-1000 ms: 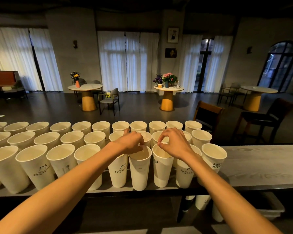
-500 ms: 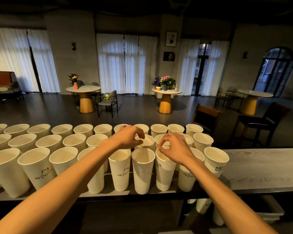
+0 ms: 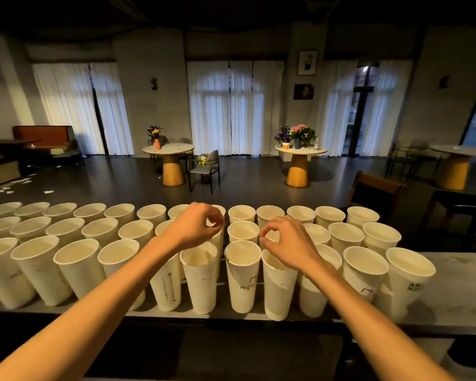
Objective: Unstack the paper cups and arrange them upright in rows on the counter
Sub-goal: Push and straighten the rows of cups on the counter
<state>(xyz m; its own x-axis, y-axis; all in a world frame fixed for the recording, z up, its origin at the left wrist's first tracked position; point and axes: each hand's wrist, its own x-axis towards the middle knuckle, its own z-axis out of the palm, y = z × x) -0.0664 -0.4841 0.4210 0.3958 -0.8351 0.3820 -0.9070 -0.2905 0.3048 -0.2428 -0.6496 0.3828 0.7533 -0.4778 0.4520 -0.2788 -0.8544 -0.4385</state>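
Observation:
Several white paper cups stand upright in three rows on the grey counter [image 3: 451, 295]; one front-row cup [image 3: 242, 279] sits between my arms. My left hand [image 3: 195, 226] hovers over the middle row, thumb and forefinger curled together at the rim of a cup [image 3: 220, 243] mostly hidden beneath it. My right hand [image 3: 289, 243] is a little to the right, thumb and forefinger closed in a ring on the rim of a neighbouring middle-row cup [image 3: 271, 234]. The cup [image 3: 243, 231] between the two hands stands untouched.
The counter's right end beyond the last cup [image 3: 408, 281] is bare grey surface. Past the counter stand a wooden chair [image 3: 374, 193] and round tables with flowers [image 3: 300, 152]. A pale bin [image 3: 467, 358] sits below the counter at right.
Both hands moved from the rims of front-row cups back to the middle row. The camera tilted and shifted, showing more cups at right.

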